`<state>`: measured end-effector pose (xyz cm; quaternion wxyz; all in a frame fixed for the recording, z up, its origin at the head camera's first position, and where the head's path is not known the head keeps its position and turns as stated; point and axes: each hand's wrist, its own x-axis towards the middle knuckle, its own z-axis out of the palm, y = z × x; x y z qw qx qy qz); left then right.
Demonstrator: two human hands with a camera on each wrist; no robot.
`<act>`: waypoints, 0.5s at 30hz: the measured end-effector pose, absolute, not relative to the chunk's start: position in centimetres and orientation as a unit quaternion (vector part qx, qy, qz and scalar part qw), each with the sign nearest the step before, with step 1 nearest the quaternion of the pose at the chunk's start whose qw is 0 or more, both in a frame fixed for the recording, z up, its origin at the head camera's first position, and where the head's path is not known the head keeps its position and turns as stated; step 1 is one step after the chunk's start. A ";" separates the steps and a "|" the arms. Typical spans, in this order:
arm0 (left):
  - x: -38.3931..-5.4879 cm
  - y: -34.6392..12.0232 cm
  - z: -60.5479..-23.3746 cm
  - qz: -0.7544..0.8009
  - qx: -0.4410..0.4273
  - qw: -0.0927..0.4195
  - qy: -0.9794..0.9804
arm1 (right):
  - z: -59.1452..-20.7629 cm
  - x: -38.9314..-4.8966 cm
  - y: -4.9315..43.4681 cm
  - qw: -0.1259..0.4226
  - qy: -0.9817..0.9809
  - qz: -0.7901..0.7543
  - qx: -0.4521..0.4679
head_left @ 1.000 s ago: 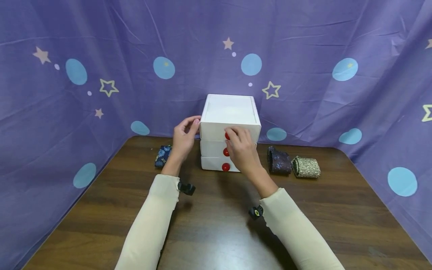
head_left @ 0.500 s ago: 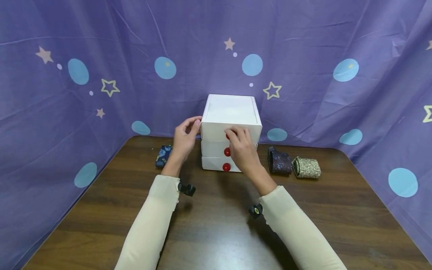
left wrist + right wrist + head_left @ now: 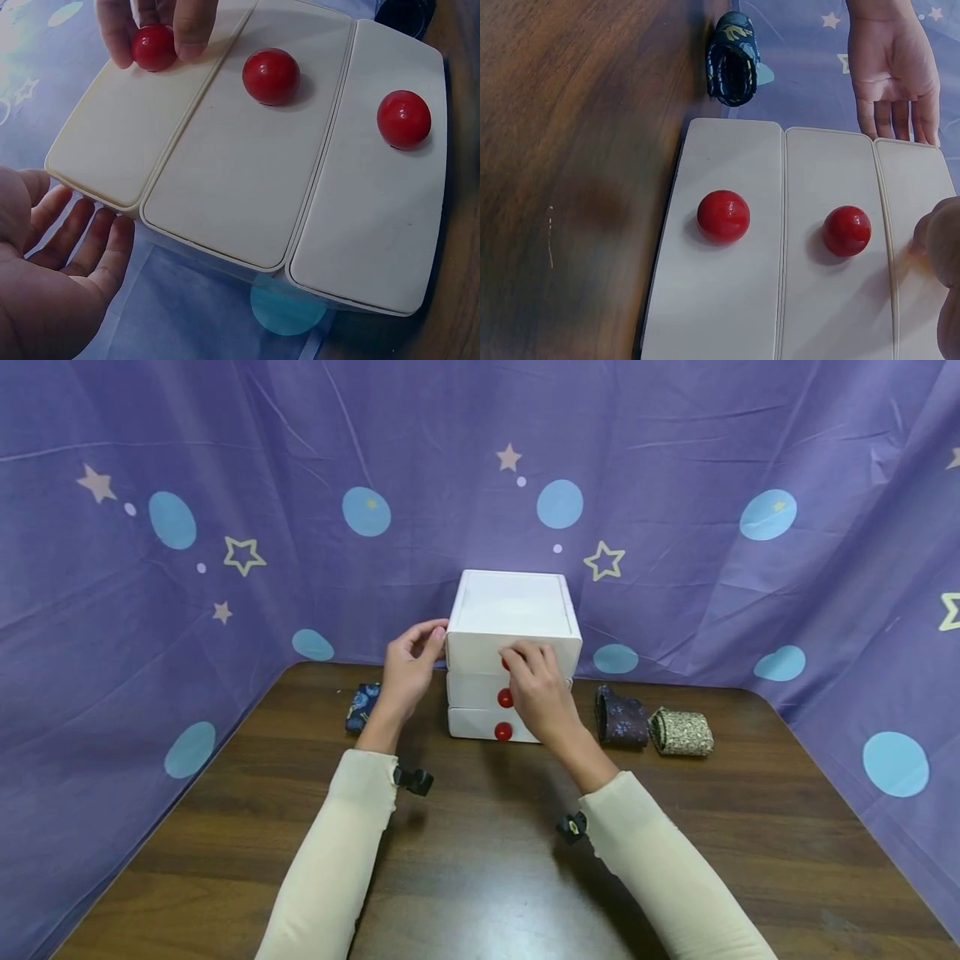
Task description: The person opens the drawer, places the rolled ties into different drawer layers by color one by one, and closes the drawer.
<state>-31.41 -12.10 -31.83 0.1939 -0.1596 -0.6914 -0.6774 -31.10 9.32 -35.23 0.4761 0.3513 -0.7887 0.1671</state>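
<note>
Head view: we see little change from a second ago: right hand (image 3: 538, 687) pinching the top red knob (image 3: 154, 46), left hand (image 3: 407, 675), fingers loosely extended, touching the white three-drawer cabinet (image 3: 516, 603) at the back of the wooden table (image 3: 465, 852).

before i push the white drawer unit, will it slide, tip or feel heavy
The white drawer unit sits flat on the wooden table, so a low push would probably slide it, while a high push might tip the three-drawer stack. Its smooth, plastic-looking faces suggest a stiff, fairly light, slippery body.
</note>
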 end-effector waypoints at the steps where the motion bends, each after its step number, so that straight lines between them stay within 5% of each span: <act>1: -31.4 -12.1 -31.8 -0.676 -0.159 0.194 -0.693 | -35.2 -31.1 9.3 0.477 -0.787 0.167 0.352; 15: -31.6 -12.1 -32.0 -0.674 -0.163 0.195 -0.693 | -35.1 -31.1 9.4 0.480 -0.784 0.166 0.357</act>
